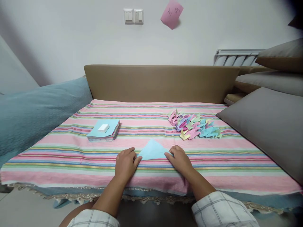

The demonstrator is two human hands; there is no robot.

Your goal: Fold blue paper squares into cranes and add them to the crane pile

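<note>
A light blue paper triangle (153,150) lies flat on the striped cloth (71,148) near the front edge. My left hand (126,163) rests at the triangle's left corner, fingers curled with the tips pressing on the paper. My right hand (180,159) does the same at the right corner, its fingertips pinching down on the edge. Both hands lie low on the cloth, knuckles up.
A stack of coloured paper squares (104,130) with a small white block (103,127) on top sits back left. A pile of several folded paper cranes (194,125) lies back right. Grey cushions (267,126) on the right, a blue blanket (35,113) on the left.
</note>
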